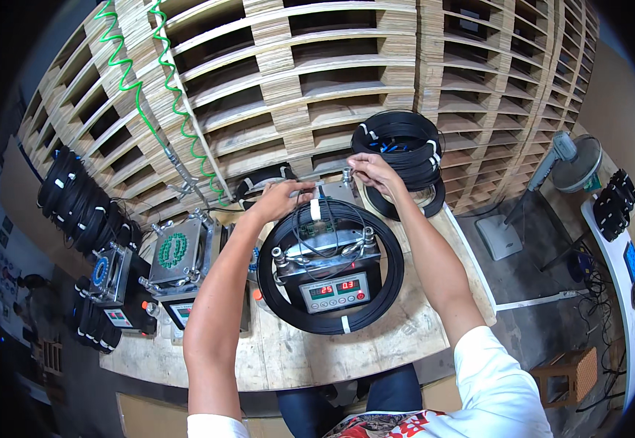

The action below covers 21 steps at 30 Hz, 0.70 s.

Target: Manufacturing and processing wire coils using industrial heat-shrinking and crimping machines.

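Observation:
A coil of thin black cable (397, 281), bound with white tape, lies around a metal polishing-type machine (324, 271) with a lit red display and buttons. At the machine's back left, my left hand (282, 201) reaches over the coil, its fingers bent together by the metal plate. What they hold, if anything, is hidden. My right hand (377, 174) is closed in a pinch beside the upright metal knob (347, 176) at the back right corner. Whether it grips the knob or a cable end I cannot tell. Loose cable loops cross the machine's top.
Two similar machines, one with a green ring (172, 251) and one with a blue ring (100, 271), stand on the left of the wooden table (273, 369). Stacked black coils (405, 150) sit behind on the right. Green spiral air hoses (122, 69) hang before wooden pallets (281, 55).

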{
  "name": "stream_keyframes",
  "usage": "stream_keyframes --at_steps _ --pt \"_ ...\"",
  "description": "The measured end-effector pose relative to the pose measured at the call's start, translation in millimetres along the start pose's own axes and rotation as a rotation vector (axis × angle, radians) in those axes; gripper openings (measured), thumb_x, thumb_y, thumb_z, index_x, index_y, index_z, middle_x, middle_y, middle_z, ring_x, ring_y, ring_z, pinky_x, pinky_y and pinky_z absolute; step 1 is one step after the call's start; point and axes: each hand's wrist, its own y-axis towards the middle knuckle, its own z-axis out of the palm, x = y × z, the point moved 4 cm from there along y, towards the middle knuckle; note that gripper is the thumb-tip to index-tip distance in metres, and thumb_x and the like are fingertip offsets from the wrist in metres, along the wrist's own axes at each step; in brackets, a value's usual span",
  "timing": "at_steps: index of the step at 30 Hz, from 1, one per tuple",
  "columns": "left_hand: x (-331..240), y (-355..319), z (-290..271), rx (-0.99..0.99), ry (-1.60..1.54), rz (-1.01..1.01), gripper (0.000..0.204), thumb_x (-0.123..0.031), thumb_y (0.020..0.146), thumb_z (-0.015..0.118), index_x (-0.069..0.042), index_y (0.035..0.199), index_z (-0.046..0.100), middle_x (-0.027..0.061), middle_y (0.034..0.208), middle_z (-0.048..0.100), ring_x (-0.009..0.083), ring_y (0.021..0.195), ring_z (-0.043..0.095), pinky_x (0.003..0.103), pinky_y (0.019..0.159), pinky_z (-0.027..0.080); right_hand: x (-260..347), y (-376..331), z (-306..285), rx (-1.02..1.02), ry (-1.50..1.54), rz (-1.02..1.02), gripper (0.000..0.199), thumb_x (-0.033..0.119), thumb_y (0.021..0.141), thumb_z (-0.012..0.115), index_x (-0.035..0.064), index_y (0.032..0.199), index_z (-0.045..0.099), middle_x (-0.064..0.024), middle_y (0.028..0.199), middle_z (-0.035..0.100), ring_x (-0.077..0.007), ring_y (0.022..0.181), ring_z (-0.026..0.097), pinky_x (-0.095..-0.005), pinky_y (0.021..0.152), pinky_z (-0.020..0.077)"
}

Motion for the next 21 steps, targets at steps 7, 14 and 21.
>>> stream_keyframes --at_steps 7,14,21 --pt "22.4 -14.0 6.0 -0.021 -0.013 -0.030 0.055 -0.058 0.100 0.046 -0.024 0.142 0.057 0.0174 0.145 0.053 0.0335 0.143 0.040 0.052 0.118 0.018 2.2 -13.1 21.3 0.030 0.146 0.120 0.032 0.019 0.100 0.062 0.0047 0.128 0.057 -0.0039 0.096 0.062 -0.0094 0.074 0.053 -0.0211 0.068 0.0489" --pt "8.2 -7.0 4.1 0.024 -0.061 -0.022 0.055 -0.058 0.100 0.046 -0.026 0.144 0.055 0.0194 0.148 0.049 0.0316 0.147 0.033 0.053 0.120 0.011 5.3 -1.3 10.4 0.003 -0.222 0.110 0.028 0.018 0.102 0.057 0.0044 0.127 0.058 0.0041 0.080 0.053 -0.0020 0.061 0.038 -0.0184 0.047 0.0273" --pt "20.2 -16.3 -6.0 0.093 -0.330 -0.083 0.060 -0.049 0.098 0.056 -0.018 0.149 0.049 0.0168 0.150 0.049 0.0247 0.143 0.040 0.044 0.118 0.024 -1.1 -18.3 18.2 -0.230 -0.308 0.064 0.033 0.032 0.101 0.060 0.0068 0.123 0.060 0.0020 0.072 0.052 -0.0057 0.055 0.042 -0.0232 0.046 0.0315"
